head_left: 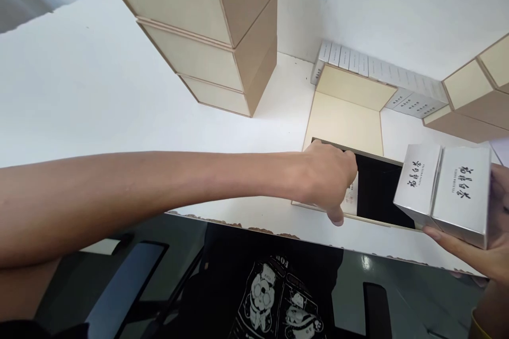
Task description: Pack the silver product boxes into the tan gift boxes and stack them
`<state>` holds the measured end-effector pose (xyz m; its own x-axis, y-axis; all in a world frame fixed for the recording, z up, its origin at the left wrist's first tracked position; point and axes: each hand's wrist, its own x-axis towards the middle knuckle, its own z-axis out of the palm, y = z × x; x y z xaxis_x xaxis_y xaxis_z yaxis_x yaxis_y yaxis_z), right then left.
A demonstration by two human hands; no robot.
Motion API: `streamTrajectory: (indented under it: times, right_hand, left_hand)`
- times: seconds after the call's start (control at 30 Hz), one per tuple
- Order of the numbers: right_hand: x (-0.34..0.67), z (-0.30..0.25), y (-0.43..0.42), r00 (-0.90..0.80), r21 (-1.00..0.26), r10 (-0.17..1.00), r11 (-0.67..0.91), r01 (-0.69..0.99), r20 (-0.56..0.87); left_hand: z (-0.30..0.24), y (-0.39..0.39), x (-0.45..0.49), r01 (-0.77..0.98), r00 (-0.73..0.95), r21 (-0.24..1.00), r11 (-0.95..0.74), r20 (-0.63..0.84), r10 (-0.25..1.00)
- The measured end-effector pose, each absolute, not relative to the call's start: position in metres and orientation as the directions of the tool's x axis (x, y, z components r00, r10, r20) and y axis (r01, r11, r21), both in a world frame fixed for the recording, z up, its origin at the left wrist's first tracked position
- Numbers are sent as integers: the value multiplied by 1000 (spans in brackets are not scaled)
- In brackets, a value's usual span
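Note:
My left hand (pixel 328 177) reaches down into an open cream gift box (pixel 345 123) with a dark inside. Its thumb and fingers span a white tea box (pixel 351 200), of which only a strip shows; the hand covers the rest. At the right, my right hand (pixel 489 258) holds a pair of white tea boxes (pixel 461 185) side by side, thumb along the near side. Dark brush lettering marks their tops. This pair is raised beside the gift box's right end. To the right of my left hand, the black bottom (pixel 376 190) of the gift box is visible.
Stacked cream boxes (pixel 207 37) stand at the back left. A row of white tea boxes (pixel 397 77) lines the wall behind the gift box. More cream boxes (pixel 473 95) are at the far right. The white table's chipped front edge (pixel 262 230) runs close to my body.

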<state>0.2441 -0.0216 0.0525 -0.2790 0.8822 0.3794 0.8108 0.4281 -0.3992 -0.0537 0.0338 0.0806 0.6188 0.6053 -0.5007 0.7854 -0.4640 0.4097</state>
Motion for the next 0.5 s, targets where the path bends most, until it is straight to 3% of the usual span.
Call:
streamTrajectory:
  times: [0.1,0.27,0.4,0.5]
  right_hand:
    - [243,56,-22,-200,-488,896,390,781,396]
    - [246,61,-24,-226,-437,878,416,797,422]
    - [248,58,-27,-230,-399,855,434,808,464]
    - [249,56,-28,-271,-376,830,479,793,487]
  left_hand:
    - [82,31,-49,770,639,366,-523,-429,639]
    - [86,13,-57,690,724,434,-579,-411,555]
    - [90,2,-76,725,683,536,-433,-482,549]
    - [92,3,-80,747,656,611,-262,-611,444]
